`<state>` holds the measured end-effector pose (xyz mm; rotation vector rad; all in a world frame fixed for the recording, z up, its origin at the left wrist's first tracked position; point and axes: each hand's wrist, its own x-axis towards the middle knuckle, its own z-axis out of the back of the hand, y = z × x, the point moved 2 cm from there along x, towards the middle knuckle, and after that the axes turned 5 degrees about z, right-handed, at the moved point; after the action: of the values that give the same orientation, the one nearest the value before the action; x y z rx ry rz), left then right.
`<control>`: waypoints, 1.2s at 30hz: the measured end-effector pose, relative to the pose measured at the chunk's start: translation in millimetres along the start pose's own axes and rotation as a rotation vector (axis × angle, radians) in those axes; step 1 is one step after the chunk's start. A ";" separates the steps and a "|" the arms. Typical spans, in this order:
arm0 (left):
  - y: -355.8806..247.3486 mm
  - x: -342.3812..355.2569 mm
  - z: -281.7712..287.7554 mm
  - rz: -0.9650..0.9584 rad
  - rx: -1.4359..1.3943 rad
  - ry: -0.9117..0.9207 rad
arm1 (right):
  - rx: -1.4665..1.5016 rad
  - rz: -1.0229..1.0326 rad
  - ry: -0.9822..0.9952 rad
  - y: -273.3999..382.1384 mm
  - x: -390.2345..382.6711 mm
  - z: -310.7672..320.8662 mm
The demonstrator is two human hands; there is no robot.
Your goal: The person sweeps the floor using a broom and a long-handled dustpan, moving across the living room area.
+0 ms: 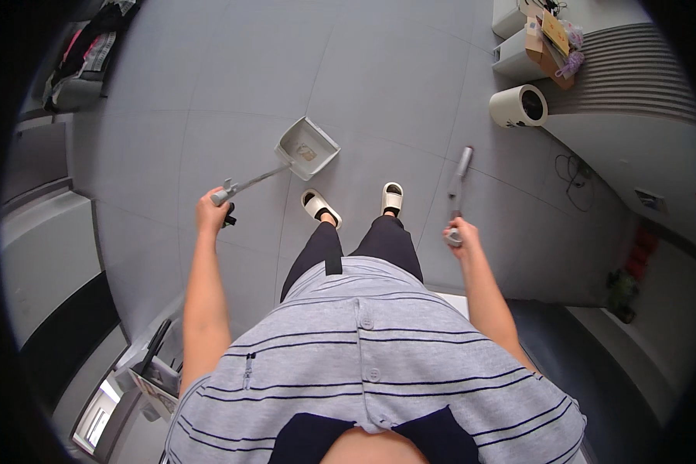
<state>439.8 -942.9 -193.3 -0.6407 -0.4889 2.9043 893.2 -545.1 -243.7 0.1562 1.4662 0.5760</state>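
Note:
My left hand [211, 212] is closed round the upper end of a long-handled dustpan [288, 139]. The pan is pale grey, lies tilted on the floor ahead of my feet, and has a small beige patch inside. Just beside my left fingers shows a small black piece [230, 216], whose kind I cannot make out. On the other side, my right hand [462, 236] grips the near end of a slim grey stick-like tool [460, 172]. It points away from me, and its far end is a thicker light tube.
My feet in white slippers [392, 199] stand on the grey tiled floor [379, 85]. A white round bin [510, 107] is at the far right, near a cardboard box [544, 54] of odds and ends. A dark cable [576, 172] lies by the right wall.

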 end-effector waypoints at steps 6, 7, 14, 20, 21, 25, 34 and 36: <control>2.0 28.3 19.8 -0.053 0.086 0.066 | -0.286 0.021 0.262 -47.0 -72.1 -143.0; 3.0 33.4 23.6 -0.046 0.076 0.060 | -0.355 0.034 0.292 -53.9 -81.5 -162.7; 5.4 51.6 45.6 -0.026 0.249 0.074 | -0.442 0.038 0.603 -58.3 -129.5 -248.5; 24.6 42.4 51.5 0.055 0.240 0.100 | -0.167 -0.025 0.716 8.6 -135.2 -250.4; 32.3 41.2 47.9 0.075 0.231 0.091 | -0.186 -0.028 0.729 19.8 -133.6 -257.3; 52.2 38.5 38.4 0.219 -0.001 0.004 | -0.383 0.200 0.688 69.8 -104.1 -301.1; 50.4 35.6 39.8 0.549 -0.184 -0.129 | -0.776 0.375 0.595 179.6 27.9 -424.6; 55.1 38.1 42.8 0.596 -0.151 -0.115 | -0.838 0.338 0.606 173.9 25.7 -433.2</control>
<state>384.1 -999.6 -190.1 -0.7493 -0.6262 3.5058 429.0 -489.6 -242.8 -0.4783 1.6509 1.5637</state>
